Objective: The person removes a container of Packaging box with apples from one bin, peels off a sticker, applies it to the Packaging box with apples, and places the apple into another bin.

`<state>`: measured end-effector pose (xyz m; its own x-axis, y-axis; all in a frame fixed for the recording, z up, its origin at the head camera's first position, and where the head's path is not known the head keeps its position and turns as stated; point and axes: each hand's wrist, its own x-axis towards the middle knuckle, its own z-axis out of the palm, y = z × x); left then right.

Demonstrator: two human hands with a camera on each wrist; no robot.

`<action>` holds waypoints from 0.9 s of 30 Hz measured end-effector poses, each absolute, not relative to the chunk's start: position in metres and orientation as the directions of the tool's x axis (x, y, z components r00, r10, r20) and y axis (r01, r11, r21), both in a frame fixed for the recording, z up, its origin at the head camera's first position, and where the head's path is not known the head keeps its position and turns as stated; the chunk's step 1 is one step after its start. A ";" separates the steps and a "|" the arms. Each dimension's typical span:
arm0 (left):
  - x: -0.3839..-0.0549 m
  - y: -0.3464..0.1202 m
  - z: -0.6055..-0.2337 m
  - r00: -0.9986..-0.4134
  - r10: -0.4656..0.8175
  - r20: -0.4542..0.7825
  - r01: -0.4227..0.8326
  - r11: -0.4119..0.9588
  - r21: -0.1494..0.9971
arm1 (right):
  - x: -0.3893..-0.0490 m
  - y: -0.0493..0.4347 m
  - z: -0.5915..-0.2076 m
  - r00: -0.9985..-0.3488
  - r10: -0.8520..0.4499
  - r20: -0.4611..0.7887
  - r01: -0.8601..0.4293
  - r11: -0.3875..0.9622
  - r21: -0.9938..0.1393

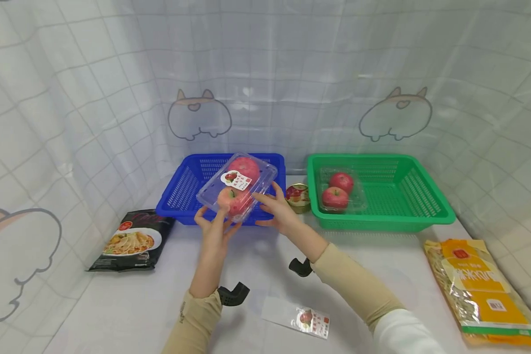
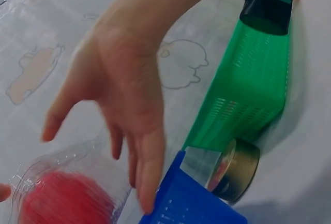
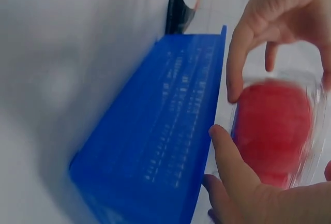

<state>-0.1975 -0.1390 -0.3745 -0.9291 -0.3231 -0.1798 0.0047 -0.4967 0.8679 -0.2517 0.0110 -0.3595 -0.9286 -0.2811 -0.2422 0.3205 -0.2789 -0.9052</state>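
Observation:
A clear plastic box of apples (image 1: 236, 187) with a white label is tilted over the blue basket (image 1: 183, 189). At the box's near side, my left hand (image 1: 212, 230) holds it, the thumb over its edge. Close to the box's right edge, my right hand (image 1: 280, 210) has its fingers spread and fairly straight. The left wrist view shows the right hand (image 2: 129, 89) beside the box (image 2: 67, 198), fingers extended. In the right wrist view the left hand (image 3: 289, 17) spans the box, red apple (image 3: 274, 125) inside.
A green basket (image 1: 431, 206) holds another boxed pair of apples (image 1: 338, 191). Between the baskets stands a round tin (image 1: 298, 197). A black food packet (image 1: 134, 241) lies left, a yellow noodle bag (image 1: 486, 290) right. A printed label strip (image 1: 296, 317) lies in front.

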 end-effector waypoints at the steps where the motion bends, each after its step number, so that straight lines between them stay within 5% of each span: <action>1: -0.199 -0.139 -0.375 -0.924 -0.339 -0.177 0.014 -0.493 0.870 | -0.252 0.006 -0.360 -0.927 -0.287 -0.242 0.321 -0.272 -0.907; 27: -0.221 -0.159 -0.379 -0.856 -0.495 -0.148 0.139 -0.496 0.857 | -0.292 -0.055 -0.354 -0.904 -0.314 -0.292 0.366 -0.210 -0.907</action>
<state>-0.2211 -0.1588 -0.3793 -0.8564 -0.4947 -0.1477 0.1386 -0.4959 0.8572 -0.2917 -0.0547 -0.3539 -0.9035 -0.3141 -0.2916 0.3657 -0.2101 -0.9067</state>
